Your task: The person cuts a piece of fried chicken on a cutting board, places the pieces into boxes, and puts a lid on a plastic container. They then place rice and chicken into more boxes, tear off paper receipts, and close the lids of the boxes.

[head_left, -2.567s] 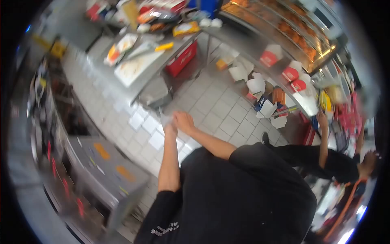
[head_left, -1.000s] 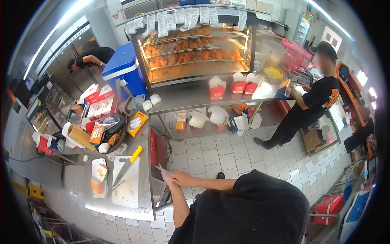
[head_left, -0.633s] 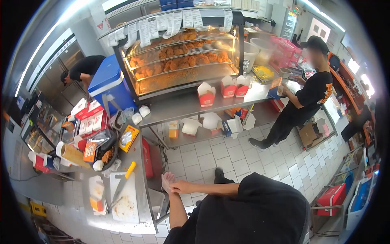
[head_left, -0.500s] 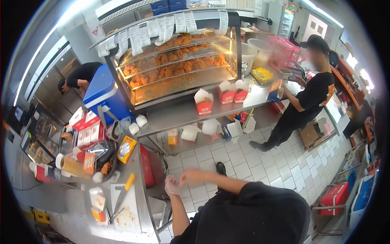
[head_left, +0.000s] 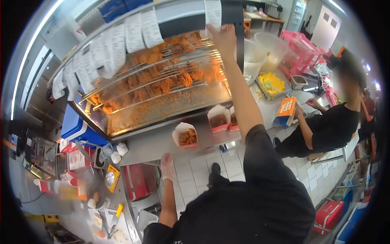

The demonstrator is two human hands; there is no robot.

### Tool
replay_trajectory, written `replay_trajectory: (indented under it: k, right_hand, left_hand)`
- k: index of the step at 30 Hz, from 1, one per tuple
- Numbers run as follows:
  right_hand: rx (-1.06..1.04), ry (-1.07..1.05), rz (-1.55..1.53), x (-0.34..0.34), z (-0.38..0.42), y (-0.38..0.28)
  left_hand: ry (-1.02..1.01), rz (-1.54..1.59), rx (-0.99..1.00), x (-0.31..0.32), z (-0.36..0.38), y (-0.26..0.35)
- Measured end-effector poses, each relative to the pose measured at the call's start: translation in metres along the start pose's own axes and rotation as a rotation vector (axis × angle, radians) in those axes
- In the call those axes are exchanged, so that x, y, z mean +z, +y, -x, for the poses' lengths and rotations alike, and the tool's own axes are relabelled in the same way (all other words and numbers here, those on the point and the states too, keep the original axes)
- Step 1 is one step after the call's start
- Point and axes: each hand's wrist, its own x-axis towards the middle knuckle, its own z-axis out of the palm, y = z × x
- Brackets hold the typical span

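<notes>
My bare right hand [head_left: 223,40] is raised to the upper right of the heated display cabinet [head_left: 162,142]. Its fingers close on the lower end of a paper receipt [head_left: 213,15] hanging from the cabinet's top. Behind the glass, fried chicken [head_left: 164,86] lies on wire racks. My left hand [head_left: 166,166], in a clear glove, is held low by the counter edge, fingers extended and nothing visible in it. Nearest to it stands an open red and white takeaway box [head_left: 185,137] with fried pieces inside. Another open box [head_left: 218,120] stands to its right.
More receipts [head_left: 111,49] hang along the cabinet top. A co-worker [head_left: 335,126] stands at right beside an orange box [head_left: 285,110] and a tray of yellow food [head_left: 273,84]. At lower left, a yellow-handled knife [head_left: 117,215] lies on a cutting board. A blue cooler [head_left: 79,128] is at left.
My right hand has gone from beside my left hand up to the receipt. The view has shifted closer to the cabinet. The co-worker's hand now reaches by the orange box.
</notes>
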Motion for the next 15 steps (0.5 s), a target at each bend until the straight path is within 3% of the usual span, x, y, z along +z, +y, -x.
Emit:
replay_trajectory:
  k: [2, 4, 5, 6, 8, 9, 10, 12, 14, 15]
  right_hand:
    - [0.0, -0.048, -0.1, -0.01, 0.0, 0.016]
    - [-0.142, -0.052, -0.442, -0.047, 0.012, 0.019]
    - [-0.182, 0.067, -0.192, -0.076, 0.031, 0.027]
    - [-0.232, 0.175, 0.056, -0.112, 0.049, 0.034]
    - [-0.153, 0.21, 0.166, -0.168, 0.08, 0.099]
    - [0.076, 0.157, 0.135, -0.197, 0.099, 0.127]
    - [0.116, 0.136, 0.323, -0.222, 0.119, 0.171]
    - [0.479, 0.168, 0.219, -0.257, 0.16, 0.222]
    - [0.469, 0.094, 0.419, -0.293, 0.201, 0.314]
    - [0.484, 0.098, 0.431, -0.296, 0.213, 0.329]
  left_hand:
    - [-0.051, -0.576, -0.02, 0.036, 0.002, 0.054]
    - [-0.278, -0.598, 0.216, 0.018, -0.031, 0.007]
    - [-0.364, -0.599, 0.281, 0.02, -0.038, -0.003]
    - [-0.425, -0.635, 0.267, 0.053, -0.03, 0.041]
    - [-0.492, -0.67, 0.249, 0.075, -0.034, 0.061]
    - [-0.532, -0.487, 0.021, 0.074, -0.047, 0.054]
    - [-0.554, -0.405, -0.091, 0.069, -0.058, 0.044]
    - [-0.566, -0.249, -0.317, 0.06, -0.08, 0.024]
    - [-0.672, -0.511, -0.141, 0.057, -0.085, 0.017]
    - [-0.708, -0.6, -0.083, 0.059, -0.085, 0.017]
